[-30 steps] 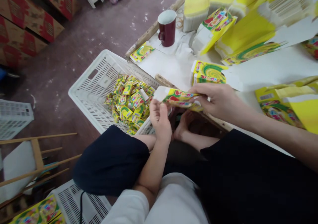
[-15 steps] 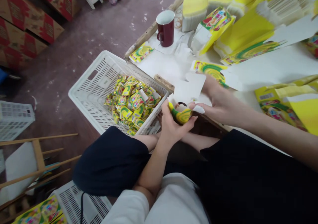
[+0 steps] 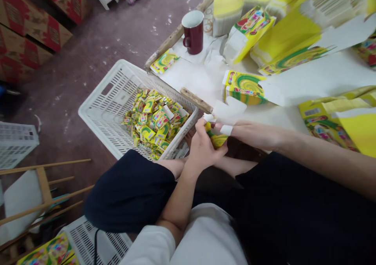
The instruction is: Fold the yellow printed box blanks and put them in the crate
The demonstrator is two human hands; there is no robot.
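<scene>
My left hand (image 3: pixel 202 149) is wrapped round a small yellow and green carton (image 3: pixel 216 139), held just off the table's near edge above my lap. My right hand (image 3: pixel 249 133) reaches in from the right, its taped fingertip pressing on the carton's white flaps (image 3: pixel 227 110) at the top. A stack of flat printed carton blanks (image 3: pixel 243 88) lies on the white table (image 3: pixel 308 80) just behind my hands. To the left stands a white plastic crate (image 3: pixel 108 100) holding several small folded yellow cartons (image 3: pixel 152 120).
A dark red mug (image 3: pixel 193 31) stands at the table's far left corner beside a loose blank (image 3: pixel 164 61). Larger stacks of yellow blanks (image 3: pixel 282 33) fill the table's back and right. Cardboard boxes (image 3: pixel 29 33), a wooden stool (image 3: pixel 35 190) and other white crates (image 3: pixel 96 241) stand on the floor.
The flat blank held between both hands a second ago has been opened into a box shape. My left hand now grips it while my right hand has moved onto its flaps.
</scene>
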